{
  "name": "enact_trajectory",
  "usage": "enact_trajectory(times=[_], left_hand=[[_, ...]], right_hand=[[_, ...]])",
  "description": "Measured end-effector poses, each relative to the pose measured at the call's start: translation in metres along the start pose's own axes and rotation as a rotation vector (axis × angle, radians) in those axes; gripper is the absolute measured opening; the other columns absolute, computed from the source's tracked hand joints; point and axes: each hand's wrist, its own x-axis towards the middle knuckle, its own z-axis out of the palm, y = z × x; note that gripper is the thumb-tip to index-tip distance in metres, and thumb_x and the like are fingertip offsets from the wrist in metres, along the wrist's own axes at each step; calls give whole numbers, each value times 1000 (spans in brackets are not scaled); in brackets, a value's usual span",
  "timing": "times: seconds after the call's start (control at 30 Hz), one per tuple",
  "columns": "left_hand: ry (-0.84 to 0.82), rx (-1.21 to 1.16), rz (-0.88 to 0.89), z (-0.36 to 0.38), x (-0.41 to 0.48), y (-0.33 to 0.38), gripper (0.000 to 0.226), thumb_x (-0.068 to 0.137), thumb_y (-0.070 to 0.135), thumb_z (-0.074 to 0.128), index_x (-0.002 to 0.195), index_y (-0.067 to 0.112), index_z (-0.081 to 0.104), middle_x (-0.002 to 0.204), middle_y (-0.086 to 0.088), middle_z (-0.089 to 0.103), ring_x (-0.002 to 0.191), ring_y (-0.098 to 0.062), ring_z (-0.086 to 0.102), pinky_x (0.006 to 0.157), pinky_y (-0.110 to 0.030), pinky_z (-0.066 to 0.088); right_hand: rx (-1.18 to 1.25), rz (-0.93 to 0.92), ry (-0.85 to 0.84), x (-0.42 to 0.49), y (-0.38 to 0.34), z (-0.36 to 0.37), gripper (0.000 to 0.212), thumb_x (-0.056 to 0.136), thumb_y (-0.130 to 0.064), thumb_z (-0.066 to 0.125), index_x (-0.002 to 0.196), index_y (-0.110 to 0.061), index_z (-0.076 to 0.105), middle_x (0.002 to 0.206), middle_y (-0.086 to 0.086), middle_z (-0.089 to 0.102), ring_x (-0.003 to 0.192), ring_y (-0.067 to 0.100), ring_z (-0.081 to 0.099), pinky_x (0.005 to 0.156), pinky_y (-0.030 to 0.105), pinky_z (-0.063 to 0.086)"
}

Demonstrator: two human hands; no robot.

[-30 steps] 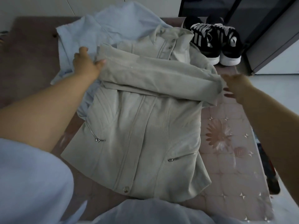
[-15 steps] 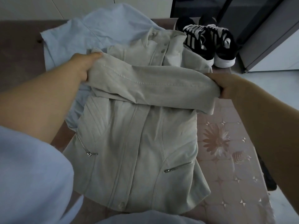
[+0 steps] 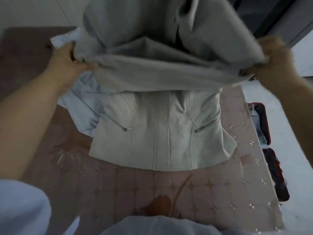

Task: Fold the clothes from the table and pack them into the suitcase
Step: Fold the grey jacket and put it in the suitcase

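While left hand [image 3: 67,63] and right hand [image 3: 274,60] are clamping curled fingers on the jacket [image 3: 160,133] top, held above its hem | apparently folding toward hem (blurred) | advising: keeping corners level.

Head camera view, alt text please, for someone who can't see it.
Left hand and right hand hold a pale jacket, upper half raised, hem on the patterned table. A blue garment lies beneath it; an open suitcase sits beside the table.

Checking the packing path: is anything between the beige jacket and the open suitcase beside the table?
The left hand and right hand grip the jacket; only bare tablecloth lies between it and the suitcase. Nothing visible blocks the way.
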Motion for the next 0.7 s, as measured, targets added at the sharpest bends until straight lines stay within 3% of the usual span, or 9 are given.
enact_trajectory(times=[0.07, 0.13, 0.2, 0.23, 0.3, 0.47, 0.57, 0.63, 0.7], left_hand=[[-36, 276, 52, 7, -33, -20, 22, 81, 9, 69, 100, 4, 59, 84, 6, 55, 83, -10, 60, 63, -2, 38], [-91, 508, 209, 16, -58, -42, 18, 79, 15, 70, 82, 1, 58, 71, -3, 49, 77, -31, 56, 60, -25, 32], [-199, 668, 343, 20, -77, -67, 15, 71, 17, 64, 68, 4, 58, 70, -17, 55, 71, -33, 56, 61, -28, 30], [-238, 720, 367, 20, -86, -78, 6, 67, 9, 65, 68, 4, 61, 75, -18, 58, 75, -31, 54, 65, -28, 31], [-263, 826, 305, 15, -103, -97, 24, 60, -10, 73, 77, 6, 69, 85, -14, 62, 85, -28, 48, 74, -30, 32], [-97, 925, 123, 3, -115, -93, 31, 72, -1, 48, 90, 9, 72, 102, -13, 64, 98, -38, 51, 85, -41, 34], [86, 819, 197, 21, -107, -58, 32, 72, 3, 43, 95, 4, 66, 99, -19, 61, 96, -40, 52, 88, -42, 35], [40, 793, 318, 44, -99, -38, 35, 80, 14, 42, 108, 5, 62, 107, -18, 62, 101, -37, 53, 92, -39, 32], [-108, 803, 391, 69, -92, -23, 51, 86, 33, 35, 129, 11, 51, 129, -14, 54, 119, -35, 46, 104, -42, 25]], right_hand=[[-103, -20, -33, -21, -5, 17, 11, 64, -3, 60, 71, -8, 66, 67, -13, 58, 62, 5, 48, 58, 26, 40], [-263, -28, -117, -65, -10, 41, 18, 62, 0, 58, 72, -11, 69, 71, 6, 64, 70, 30, 55, 70, 37, 43], [-357, 34, -221, -105, 5, 65, 18, 63, 3, 61, 70, -12, 69, 76, 10, 66, 77, 37, 55, 80, 44, 40], [-366, 60, -262, -121, 12, 72, 18, 64, 4, 61, 71, -11, 68, 79, 10, 66, 79, 37, 54, 84, 44, 38], [-388, 113, -304, -137, 18, 76, 22, 70, 5, 59, 80, -12, 67, 88, 9, 65, 86, 37, 54, 90, 40, 30], [-286, 305, -312, -148, -6, 64, 42, 75, 10, 52, 110, -12, 62, 119, 10, 56, 115, 36, 43, 107, 44, 26], [-177, 223, -213, -145, -35, 65, 34, 84, -12, 59, 118, -14, 57, 126, 10, 51, 121, 34, 41, 105, 46, 29], [-109, 159, -218, -139, -58, 74, 45, 85, -36, 53, 127, -19, 51, 135, 9, 45, 127, 33, 36, 108, 50, 28], [-88, 108, -287, -134, -82, 87, 66, 80, -59, 40, 140, -30, 36, 149, 7, 28, 138, 31, 18, 115, 55, 15]])
